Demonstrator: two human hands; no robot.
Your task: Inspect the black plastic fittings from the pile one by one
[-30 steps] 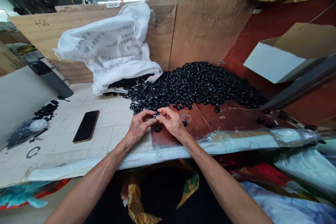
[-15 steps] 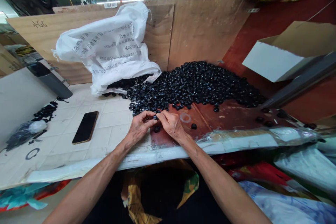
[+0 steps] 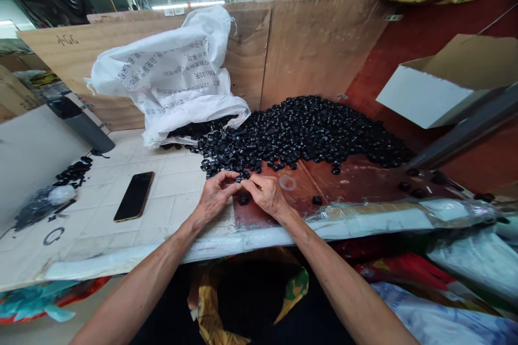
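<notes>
One small, shiny black plastic piece point(image 3: 239, 178) sits pinched in my bare left hand point(image 3: 214, 195) near the front edge of the white-rimmed workbench point(image 3: 259, 237); my bare right hand point(image 3: 267, 194) narrows beside it, grip unclear. Holding left steady should help.

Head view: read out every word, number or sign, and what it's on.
"30天" on the white sack; its other printing is too blurred to read surely.
Handwritten mark on the wooden panel: too unclear to read.
White tags near the panel's top: too small.

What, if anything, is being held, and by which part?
The left hand pinches a small black piece, the right hand beside it; which part is gripped cannot be told.
</notes>
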